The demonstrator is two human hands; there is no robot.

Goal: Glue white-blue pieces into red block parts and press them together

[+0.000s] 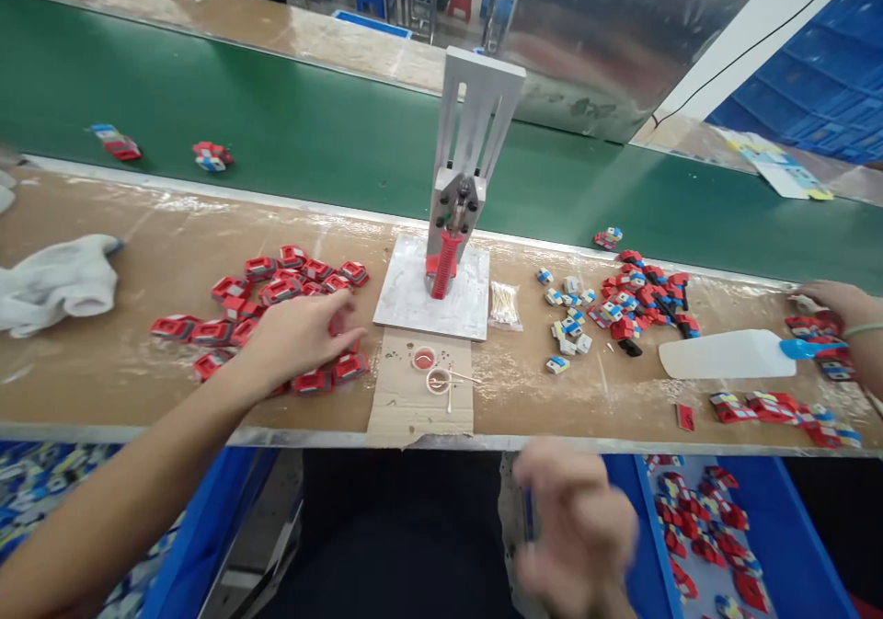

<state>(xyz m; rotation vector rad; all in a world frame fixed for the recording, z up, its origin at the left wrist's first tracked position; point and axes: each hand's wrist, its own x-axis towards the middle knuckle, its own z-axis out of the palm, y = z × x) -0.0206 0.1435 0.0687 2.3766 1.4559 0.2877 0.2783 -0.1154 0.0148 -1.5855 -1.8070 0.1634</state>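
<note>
The red parts [266, 311] lie in a loose heap on the brown bench [124, 361], left of the small press [455, 223]; the heap's long axis runs roughly left to right along the bench, the single pieces pointing every which way. The left hand [296, 334] rests over the heap's right end, fingers loosely spread and flat, touching the pieces but gripping none that I can see. The right hand [576, 532] hangs below the bench edge by a blue bin [793, 545], blurred; I cannot tell whether it is closed or holds anything. Another person's hand [838, 311] rests at the far right.
</note>
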